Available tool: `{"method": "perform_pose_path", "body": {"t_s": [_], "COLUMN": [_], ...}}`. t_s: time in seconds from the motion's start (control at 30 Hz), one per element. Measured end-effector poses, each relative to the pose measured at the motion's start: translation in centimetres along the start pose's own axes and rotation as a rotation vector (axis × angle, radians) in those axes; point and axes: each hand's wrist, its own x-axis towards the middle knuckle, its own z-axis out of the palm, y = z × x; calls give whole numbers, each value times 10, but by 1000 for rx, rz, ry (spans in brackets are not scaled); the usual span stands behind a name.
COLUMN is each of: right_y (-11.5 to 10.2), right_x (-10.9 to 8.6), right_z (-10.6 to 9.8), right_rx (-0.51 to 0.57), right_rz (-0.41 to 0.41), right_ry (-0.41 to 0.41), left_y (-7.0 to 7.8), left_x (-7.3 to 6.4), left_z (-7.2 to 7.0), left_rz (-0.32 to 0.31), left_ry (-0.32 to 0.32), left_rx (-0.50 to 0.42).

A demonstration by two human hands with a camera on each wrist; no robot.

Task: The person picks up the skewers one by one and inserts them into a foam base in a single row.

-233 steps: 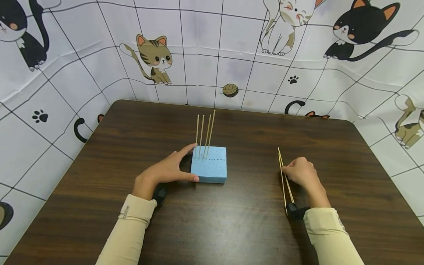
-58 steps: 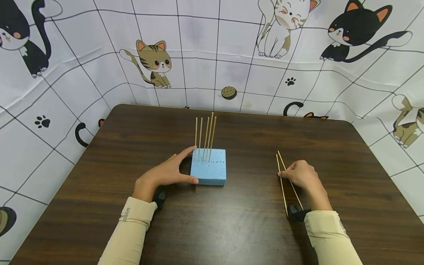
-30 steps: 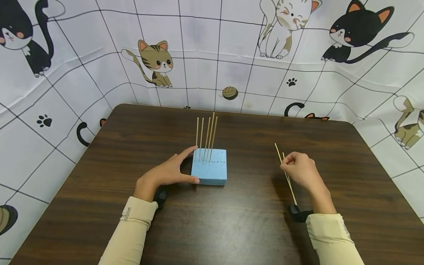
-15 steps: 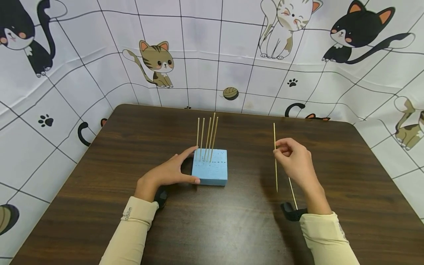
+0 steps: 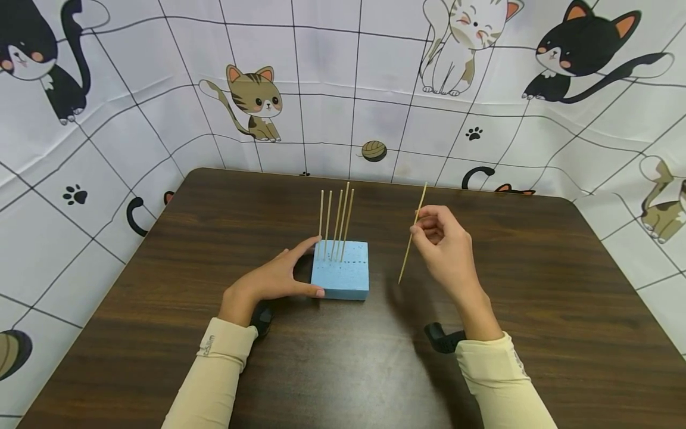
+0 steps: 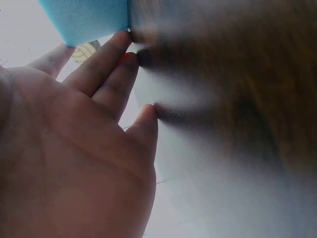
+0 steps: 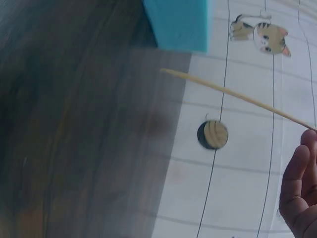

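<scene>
On the table, a light blue foam block point(image 5: 340, 279) with rows of small holes has several thin wooden skewers point(image 5: 347, 225) standing in its back left part. My left hand point(image 5: 270, 277) holds the block by its left side, thumb at the front corner and index finger at the back. In the left wrist view, fingertips meet the block's point(image 6: 94, 20) lower edge. To the right, my right hand point(image 5: 445, 244) pinches one skewer point(image 5: 407, 253) between thumb and fingers, tilted and raised off the table. The right wrist view shows the skewer's point(image 7: 225, 90) tip pointing toward the block.
The dark wooden table point(image 5: 321, 369) ends at a back edge before a white cloth point(image 5: 321, 113) printed with cats and grid lines. A black wrist camera point(image 5: 443, 338) hangs under the right wrist. The skewer seen lying at right earlier is hidden behind the right forearm.
A further skewer came to stand in the block between the first two frames. My right hand then picked one from the table at right and carried it up and left; my left hand stayed put.
</scene>
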Motion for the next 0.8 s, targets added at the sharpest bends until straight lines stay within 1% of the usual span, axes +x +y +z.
{"method": "perform_pose_path", "body": {"t_s": [0.23, 0.4, 0.57, 0.8], "right_y": [-17, -28, -34, -39], "right_x": [6, 11, 14, 17], "right_z": [18, 28, 41, 53], "right_rx": [126, 182, 204, 183], "right_rz": [-87, -136, -175, -221], "right_ry": [20, 21, 10, 7], "left_y": [0, 0, 1, 1], "left_x": [0, 0, 0, 1], "left_z": [0, 0, -1, 0], "left_rz": [-5, 1, 5, 6], "left_ry": [-4, 3, 5, 8], "left_rx": [-6, -1, -4, 8]}}
